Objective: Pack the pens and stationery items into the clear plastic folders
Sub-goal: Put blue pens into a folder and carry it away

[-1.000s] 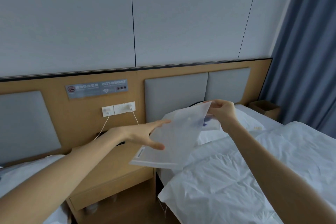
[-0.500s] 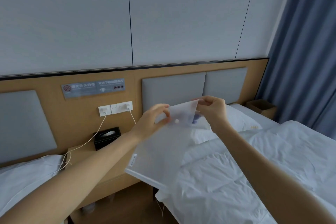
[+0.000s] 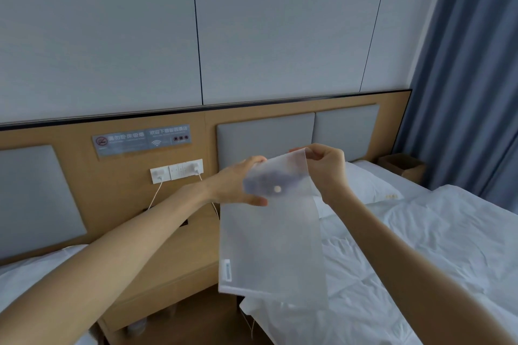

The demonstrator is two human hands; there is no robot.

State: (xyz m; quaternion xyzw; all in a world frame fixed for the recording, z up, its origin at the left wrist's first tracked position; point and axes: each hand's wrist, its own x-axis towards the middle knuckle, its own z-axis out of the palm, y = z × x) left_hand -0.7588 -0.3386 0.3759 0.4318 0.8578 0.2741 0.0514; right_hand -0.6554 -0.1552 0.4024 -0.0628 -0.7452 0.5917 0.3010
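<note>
Above bed [image 3: 420, 246] | folder [image 3: 269, 238] pinched at 12 o'clock edge by left hand [image 3: 238, 185], right hand [image 3: 326, 168] | judged light, floppy, slippery; mouth-corner hold advised

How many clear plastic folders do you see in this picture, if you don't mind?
1: the clear plastic folder hangs between the left hand and right hand, above the bed's edge. Others may lie out of view.

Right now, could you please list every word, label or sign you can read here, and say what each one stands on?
Grey sign plate on the wooden headboard: a no-smoking symbol and a Wi-Fi symbol show clearly; its two lines of Chinese text are too blurred to quote.
Small white label on the clear plastic folder, near its lower left corner: print too small to read.
No other text shows.
</note>
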